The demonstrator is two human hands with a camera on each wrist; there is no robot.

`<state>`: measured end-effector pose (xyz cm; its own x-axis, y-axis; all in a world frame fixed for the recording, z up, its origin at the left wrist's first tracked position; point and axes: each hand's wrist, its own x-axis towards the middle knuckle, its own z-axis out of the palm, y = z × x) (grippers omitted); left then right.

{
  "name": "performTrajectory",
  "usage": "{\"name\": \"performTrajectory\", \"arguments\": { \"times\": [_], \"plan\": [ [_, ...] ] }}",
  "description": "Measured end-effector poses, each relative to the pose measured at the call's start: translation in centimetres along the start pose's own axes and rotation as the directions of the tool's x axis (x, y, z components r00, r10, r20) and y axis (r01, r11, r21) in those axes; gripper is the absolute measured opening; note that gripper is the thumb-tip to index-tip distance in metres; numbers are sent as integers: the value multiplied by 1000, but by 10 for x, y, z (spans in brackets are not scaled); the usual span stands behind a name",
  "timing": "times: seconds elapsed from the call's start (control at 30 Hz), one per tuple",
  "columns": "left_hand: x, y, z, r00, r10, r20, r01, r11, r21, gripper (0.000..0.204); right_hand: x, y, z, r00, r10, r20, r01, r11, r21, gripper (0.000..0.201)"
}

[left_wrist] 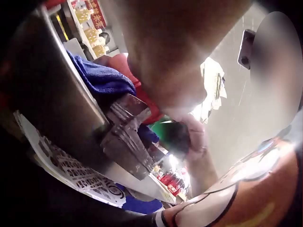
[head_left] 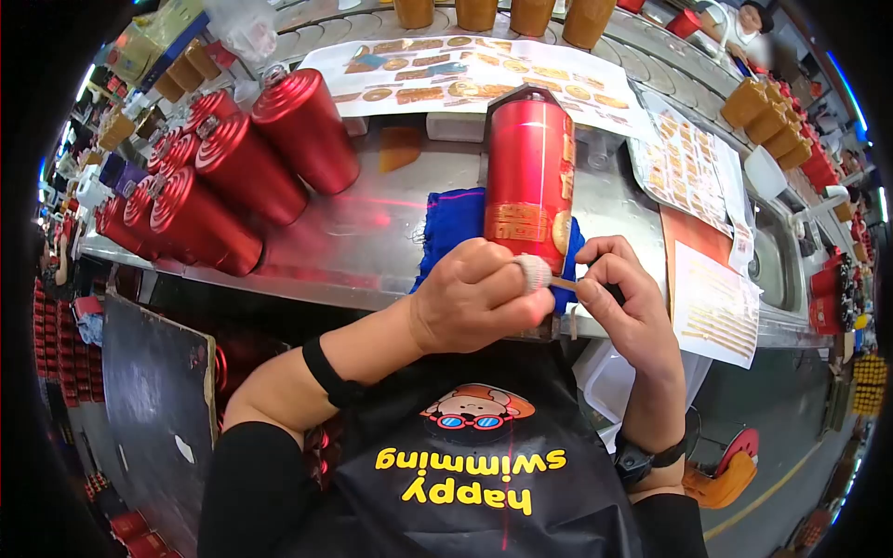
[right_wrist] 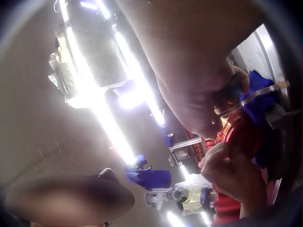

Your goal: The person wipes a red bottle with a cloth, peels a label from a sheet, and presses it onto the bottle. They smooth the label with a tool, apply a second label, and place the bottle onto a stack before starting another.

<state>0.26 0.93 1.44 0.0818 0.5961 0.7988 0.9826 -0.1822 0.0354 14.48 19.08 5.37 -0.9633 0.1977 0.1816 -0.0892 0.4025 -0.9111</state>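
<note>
In the head view a red cylinder [head_left: 526,158] with gold print lies on a dark holder over a blue cloth [head_left: 453,228]. At its near end the left hand [head_left: 484,293] is curled, with a whitish ribbed band round a finger. The right hand [head_left: 628,302] pinches a thin brownish strip [head_left: 564,283] between thumb and fingers, beside the cylinder's lower right. The strip reaches toward the left hand; its far end is hidden there. In the right wrist view the right hand [right_wrist: 199,94] is near the strip [right_wrist: 255,94] and the red end [right_wrist: 244,137].
Several red canisters [head_left: 302,130] stand at the left of the metal table [head_left: 372,251]. Printed sheets [head_left: 409,74] lie behind the cylinder, and a sheet with strips [head_left: 716,302] is at the right, near a sink [head_left: 777,251]. A white bin [head_left: 614,377] is below the edge.
</note>
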Motion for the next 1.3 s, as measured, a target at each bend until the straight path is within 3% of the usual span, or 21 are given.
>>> {"name": "performTrajectory", "arguments": {
  "times": [0.13, 0.33, 0.43, 0.53, 0.63, 0.73, 0.83, 0.93, 1.03, 1.07, 1.2, 1.3],
  "plan": [
    [-12, 3, 8, 983, -125, -132, 124, 992, -15, 23, -3, 1, -3, 1000, 2, -1, -2, 1000, 6, 17],
    [4, 2, 0, 1000, 18, 13, -18, 1000, -3, 34, -3, 0, -6, 1000, 9, 6, -9, 1000, 28, 16],
    [4, 0, 0, 1000, 19, 23, -19, 1000, -24, 33, -3, -1, -6, 999, 38, 3, -38, 998, 57, 17],
    [-10, -1, 9, 989, -95, -113, 90, 995, -49, 31, -2, 1, -7, 1000, 26, 3, -26, 999, 29, 17],
    [-10, 3, 9, 987, -116, -114, 110, 992, -56, 32, -2, 7, -8, 1000, -5, 1, 5, 1000, -10, 17],
    [4, 3, -1, 1000, -9, 10, 10, 999, -39, 37, 0, 7, -8, 1000, -20, 4, 20, 1000, -14, 17],
    [1, -1, -3, 999, -14, 38, 17, 996, -91, 39, -1, 6, -8, 1000, 5, 1, -5, 1000, 9, 17],
    [-13, 1, 9, 982, -144, -122, 137, 989, -64, 25, -2, 5, -8, 999, 34, 2, -34, 999, 23, 17],
    [-10, 3, 9, 983, -134, -129, 128, 991, -49, 24, -1, 8, -9, 1000, 2, 3, -2, 1000, -10, 17],
    [-6, 4, 2, 995, -76, -67, 75, 997, -16, 24, 0, 8, -9, 1000, -21, 2, 21, 999, -26, 17],
    [2, 2, 1, 999, 10, 39, -11, 1000, 25, 22, 0, 1, -9, 997, 66, 32, -67, 997, 41, 18],
    [-5, 1, 3, 997, -55, -51, 53, 998, -38, 23, 0, 0, -7, 996, 86, 27, -87, 995, 49, 17]
  ]
}}
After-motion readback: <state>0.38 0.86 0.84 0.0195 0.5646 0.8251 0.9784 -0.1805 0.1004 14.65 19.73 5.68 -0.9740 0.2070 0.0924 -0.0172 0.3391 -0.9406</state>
